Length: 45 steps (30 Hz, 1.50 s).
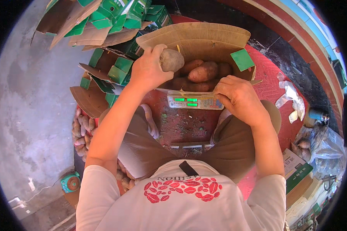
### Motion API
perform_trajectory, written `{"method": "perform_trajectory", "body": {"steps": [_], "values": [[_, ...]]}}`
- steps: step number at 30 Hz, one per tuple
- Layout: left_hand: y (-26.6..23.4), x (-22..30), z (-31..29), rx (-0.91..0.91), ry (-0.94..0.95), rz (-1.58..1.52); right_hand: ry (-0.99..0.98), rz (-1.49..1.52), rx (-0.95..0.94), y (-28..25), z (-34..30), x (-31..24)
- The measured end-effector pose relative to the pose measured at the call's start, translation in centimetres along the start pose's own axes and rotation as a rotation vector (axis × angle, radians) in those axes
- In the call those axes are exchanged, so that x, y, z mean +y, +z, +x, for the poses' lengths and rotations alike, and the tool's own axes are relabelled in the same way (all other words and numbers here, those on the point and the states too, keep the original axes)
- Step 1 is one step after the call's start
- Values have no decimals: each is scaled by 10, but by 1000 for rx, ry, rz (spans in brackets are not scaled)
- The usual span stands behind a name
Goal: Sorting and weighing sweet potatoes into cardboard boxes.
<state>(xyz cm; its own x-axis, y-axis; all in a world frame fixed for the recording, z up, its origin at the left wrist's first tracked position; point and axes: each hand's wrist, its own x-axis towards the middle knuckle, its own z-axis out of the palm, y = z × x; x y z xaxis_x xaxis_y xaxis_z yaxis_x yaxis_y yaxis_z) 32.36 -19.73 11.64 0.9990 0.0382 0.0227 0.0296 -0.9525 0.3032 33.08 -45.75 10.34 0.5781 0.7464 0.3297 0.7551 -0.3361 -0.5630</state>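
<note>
My left hand (149, 69) is wrapped round a large, rounded, greyish-brown sweet potato (172, 60), held up over the left side of an opened cardboard box (196, 34). Inside the box lie several reddish-brown sweet potatoes (203, 72). At the box's near right corner, my right hand (237, 98) has its fingers curled over the near edge; the fingertips are partly hidden. Just below that edge shows the panel of a digital scale (189, 101), with lit green displays and a keypad. The box hides the rest of the scale.
Green and brown cartons (115, 23) are piled at the far left. Loose sweet potatoes (82, 131) lie on the floor by my left leg. To the right are white plastic scraps (291, 98), a blue flask (319, 115), a clear plastic bag (327, 148) and another carton (297, 169).
</note>
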Motion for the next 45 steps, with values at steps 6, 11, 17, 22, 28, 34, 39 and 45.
{"method": "perform_trajectory", "body": {"steps": [6, 11, 17, 22, 28, 34, 39, 45], "values": [[-42, -17, -38, 158, -109, -389, 18, -1, 23, 3, 6, -3], [-98, -46, -121, 549, -244, -719, 89, -35, 34, 2, 7, -9], [-123, -114, -261, 773, -690, -616, 171, -4, 172, 9, 11, -14], [-48, -236, -399, 573, -932, -61, 46, -191, 414, 13, 24, -17], [46, -248, -485, 175, -1123, 139, 40, -393, 475, 3, 20, -26], [172, -315, -619, 179, -1416, -166, 69, -359, 481, -13, 13, -50], [195, -310, -616, 15, -1486, -256, 166, -375, 536, -28, 6, -67], [170, -306, -589, -302, -1306, -202, 112, -357, 557, -28, 8, -52]]}}
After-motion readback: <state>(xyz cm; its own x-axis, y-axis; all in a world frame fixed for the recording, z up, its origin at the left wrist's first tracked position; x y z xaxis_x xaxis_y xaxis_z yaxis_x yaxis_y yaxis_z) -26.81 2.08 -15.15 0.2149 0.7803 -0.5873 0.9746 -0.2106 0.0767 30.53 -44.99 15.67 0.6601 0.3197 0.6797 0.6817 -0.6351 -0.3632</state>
